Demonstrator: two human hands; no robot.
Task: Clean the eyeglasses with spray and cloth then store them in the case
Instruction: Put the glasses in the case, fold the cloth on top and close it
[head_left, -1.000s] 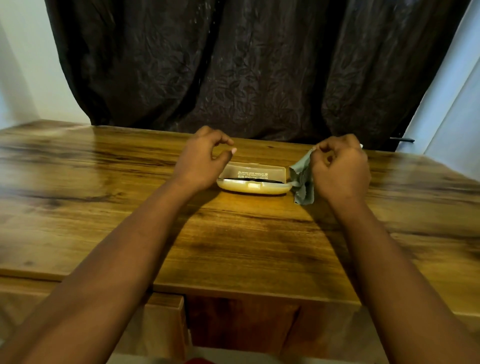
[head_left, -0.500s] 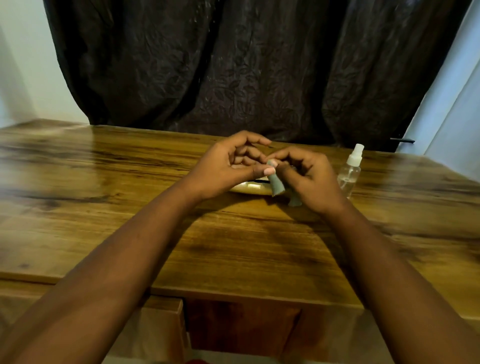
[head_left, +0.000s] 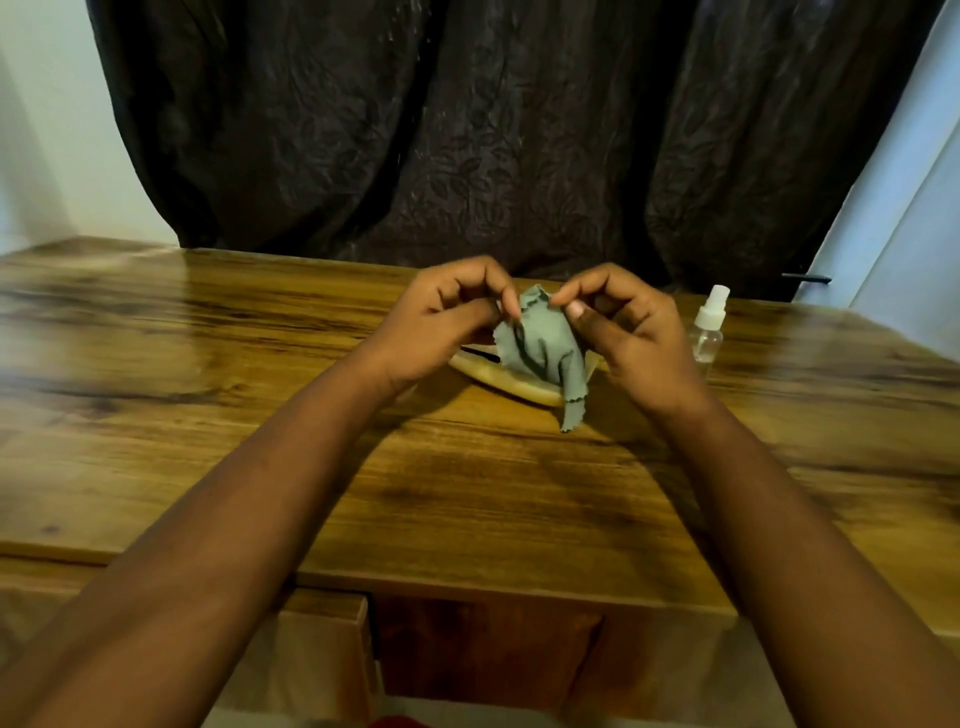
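A grey-green cleaning cloth (head_left: 551, 349) hangs between my two hands above the table. My left hand (head_left: 441, 327) pinches its upper left edge and my right hand (head_left: 628, 332) pinches its upper right edge, so the cloth is spread and droops down. Behind and below the cloth lies the cream eyeglass case (head_left: 511, 384), open, mostly hidden by the cloth and my hands. A thin dark line (head_left: 483, 355) in the case looks like part of the eyeglasses. A small clear spray bottle (head_left: 707, 327) with a white top stands upright just right of my right hand.
The wooden table (head_left: 260, 415) spans the view, its front edge near me with a drawer block below. A dark curtain (head_left: 467, 130) hangs behind the far edge. A pale wall stands at far left and right.
My hands came together over the case, then parted slightly while pulling the cloth open between them. The cloth went from bunched in my right hand to spread between both.
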